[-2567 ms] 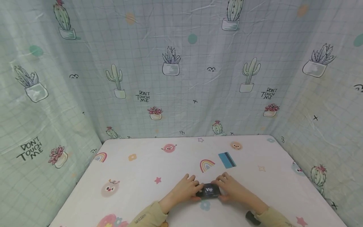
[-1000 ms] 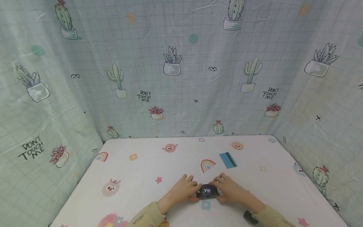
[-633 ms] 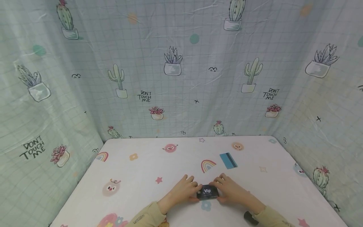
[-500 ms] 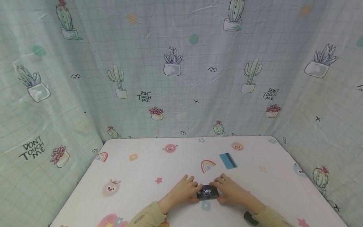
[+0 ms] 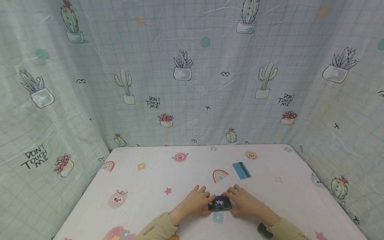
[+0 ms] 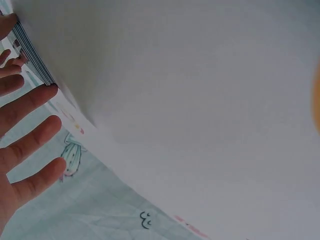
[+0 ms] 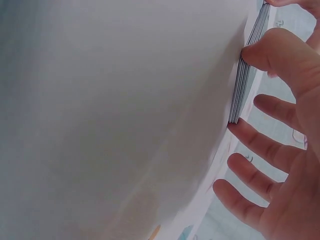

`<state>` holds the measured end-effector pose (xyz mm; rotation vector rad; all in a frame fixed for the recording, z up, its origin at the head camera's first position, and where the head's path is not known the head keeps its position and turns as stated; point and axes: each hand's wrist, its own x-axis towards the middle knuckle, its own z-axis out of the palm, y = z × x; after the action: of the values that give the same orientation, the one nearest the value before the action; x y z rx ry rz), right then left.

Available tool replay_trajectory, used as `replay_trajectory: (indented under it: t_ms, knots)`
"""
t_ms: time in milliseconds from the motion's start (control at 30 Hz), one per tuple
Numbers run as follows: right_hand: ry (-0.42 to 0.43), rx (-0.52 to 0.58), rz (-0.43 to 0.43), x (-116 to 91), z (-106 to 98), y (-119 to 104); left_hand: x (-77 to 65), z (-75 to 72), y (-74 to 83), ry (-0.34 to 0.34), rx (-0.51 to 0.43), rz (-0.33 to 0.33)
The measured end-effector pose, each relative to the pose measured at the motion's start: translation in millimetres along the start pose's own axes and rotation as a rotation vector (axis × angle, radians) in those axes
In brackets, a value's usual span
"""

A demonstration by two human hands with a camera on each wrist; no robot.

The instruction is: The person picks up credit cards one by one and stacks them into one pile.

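Note:
A stack of cards (image 5: 220, 203), topped by a black card printed "Vip", lies flat on the table near its front. My left hand (image 5: 196, 200) holds the left end between thumb and fingers. At the right end, my right hand (image 5: 241, 201) grips it the same way. Layered card edges (image 7: 243, 75) show in the right wrist view, with the thumb on the near side and a fingertip at the corner. The left wrist view shows the stack's edge (image 6: 34, 54) against the left fingertips; the other fingers are spread. Behind the hands lies a blue card (image 5: 241, 170) with a dark stripe.
A dark cylindrical object (image 5: 265, 230) lies beside the right forearm. Something orange (image 5: 173, 236) shows partly by the left sleeve. The white table cover (image 5: 144, 186) bears printed stars, rainbows and faces. Patterned cloth (image 5: 192, 96) stands round the back and sides.
Compared with the oldest frame, both hands and the card stack have shifted very slightly left. During the last second they stay almost still, with the same hold.

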<state>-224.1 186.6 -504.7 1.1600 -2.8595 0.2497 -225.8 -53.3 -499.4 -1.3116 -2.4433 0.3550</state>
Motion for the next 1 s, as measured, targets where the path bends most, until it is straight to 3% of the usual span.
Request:
replay_trajectory:
  t_ms: [467, 1000]
  knots:
    - [0.001, 0.018, 0.013, -0.8, 0.6, 2.3, 0.4, -0.5, -0.9, -0.022, -0.037, -0.018]
    - [0.002, 0.04, 0.068, -7.0, 1.4, 8.5, -1.0, -0.4, -2.3, 0.016, -0.004, 0.001]
